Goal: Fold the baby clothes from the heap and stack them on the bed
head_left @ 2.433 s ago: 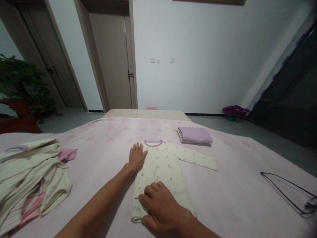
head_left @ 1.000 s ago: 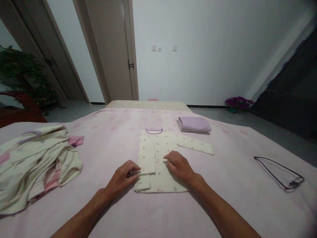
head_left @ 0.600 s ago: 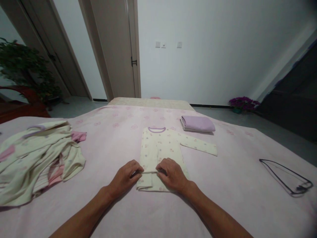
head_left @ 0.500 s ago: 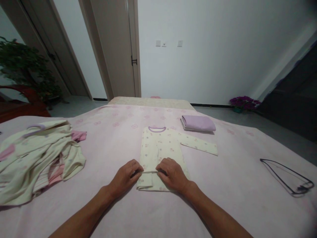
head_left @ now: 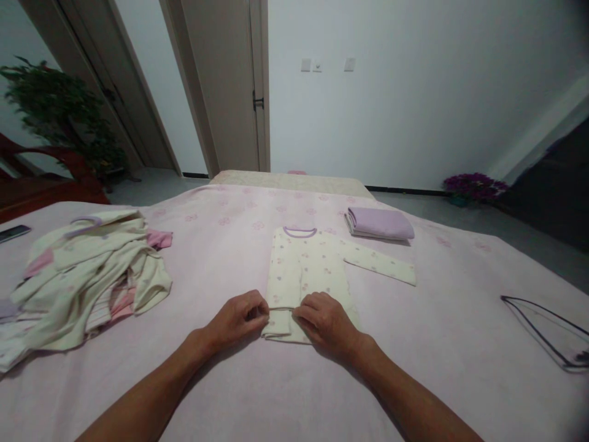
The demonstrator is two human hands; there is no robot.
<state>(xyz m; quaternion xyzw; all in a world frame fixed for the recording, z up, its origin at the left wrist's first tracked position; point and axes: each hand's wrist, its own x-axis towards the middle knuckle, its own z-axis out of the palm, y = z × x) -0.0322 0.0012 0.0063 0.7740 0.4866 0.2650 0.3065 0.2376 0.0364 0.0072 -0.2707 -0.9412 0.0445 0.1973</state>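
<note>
A cream shirt (head_left: 317,264) with small prints and a purple neckband lies flat in front of me. Its left side is folded inward, with that sleeve laid down over the body; the other sleeve stretches out to the right. My left hand (head_left: 246,314) pinches the left end of the folded sleeve's edge, low on the shirt. The right end of that same edge is between the fingers and thumb of my right hand (head_left: 324,319), which rests over the shirt's lower part and hides some of the hem.
A heap of clothes (head_left: 92,276) lies on the left of the pink bedspread (head_left: 221,393), near a phone (head_left: 15,233). A folded lilac cloth (head_left: 381,223) sits beyond the sleeve. At the right is a black wire-like hanger (head_left: 543,334).
The view has shifted slightly, so everything sits a bit differently in the picture and the phone shows more. Both hands keep their pinch on the sleeve, almost unmoved against the shirt.
</note>
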